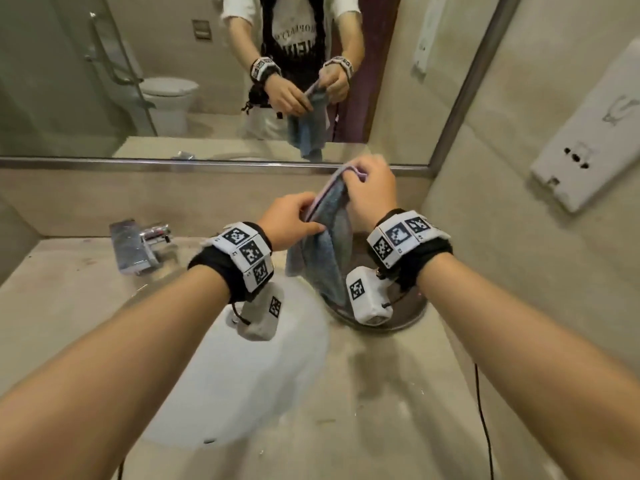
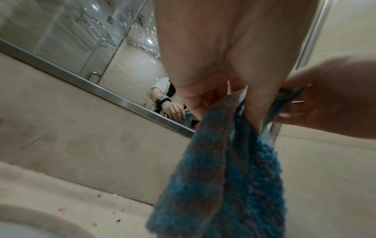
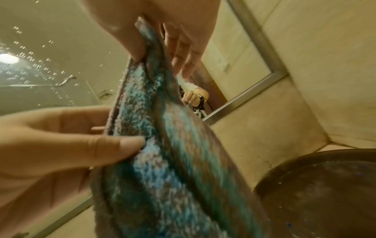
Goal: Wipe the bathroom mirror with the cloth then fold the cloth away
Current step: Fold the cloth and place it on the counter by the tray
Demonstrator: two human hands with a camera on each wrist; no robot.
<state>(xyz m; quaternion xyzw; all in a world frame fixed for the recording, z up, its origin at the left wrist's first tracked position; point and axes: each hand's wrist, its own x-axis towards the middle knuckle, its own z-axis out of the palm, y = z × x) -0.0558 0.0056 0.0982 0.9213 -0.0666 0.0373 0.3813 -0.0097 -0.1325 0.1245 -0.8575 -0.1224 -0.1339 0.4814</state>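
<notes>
Blue terry pile, mottled with grey and edged in a pale lilac hem, makes up the cloth; it hangs doubled in soft vertical folds above the counter, in front of the lower right corner of the mirror. The right hand pinches the upper hem between thumb and curled fingers. The left hand pinches the same edge lower down, thumb pressed against the pile. In the left wrist view the looped fibres of the cloth appear coarse and shaggy; in the right wrist view the thumb of the left hand lies flat on the cloth.

Beige stone, matt and faintly speckled, forms the counter and backsplash. A white oval basin is set into it, with a chrome faucet behind. A dark round bowl sits under the hanging cloth. The mirror carries a brushed metal frame. A white wall-mounted unit occupies the right wall.
</notes>
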